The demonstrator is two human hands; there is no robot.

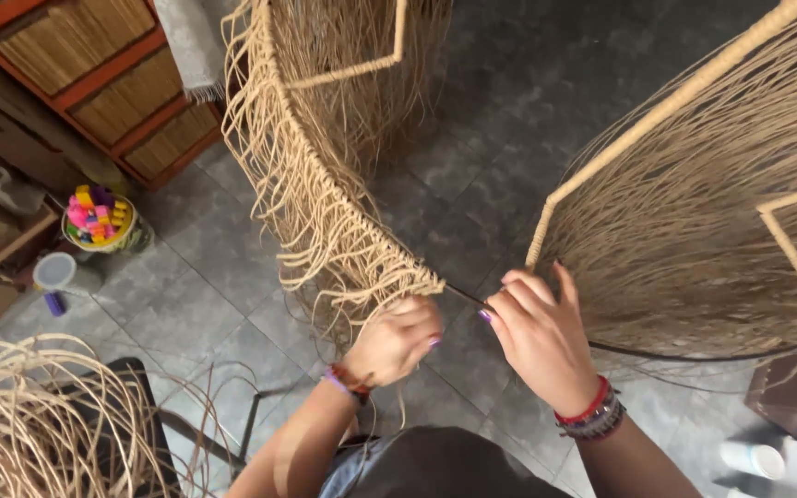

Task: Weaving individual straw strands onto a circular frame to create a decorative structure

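— Grey stone-tile floor [472,184] all through the middle of the frame. Wooden shelving with orange rails [94,83] at upper left, packed with pale reed panels.

— And largest after that?

— Round woven frame [694,212], filling the right half and curving up the centre-left. Pale fibre strands [325,203] hanging off the wrapped edge in a loose fringe. Bare dark metal rim [461,295] showing only at centre, between the two hands.

— Smaller still?

— Heap of loose reed [39,415] at lower left. Small tub of coloured pieces [99,221] at left, a white-lidded jar [55,275] just below it.

— Hands?

— Left hand [397,339] just left of centre, closed in a fist on the end of the wrapped section and the strands there. Right hand [537,337] just right of centre, fingers curled narrow, pinching at the bare rim; whether holding a strand, hard to tell.

— Handling?

— Likely light but bulky. Rim probably stiff, good for a firm grip. Strands soft, springy, prone to tangling and slipping loose. Best taken at the rim itself, close beside the last knot, not by the fringe.
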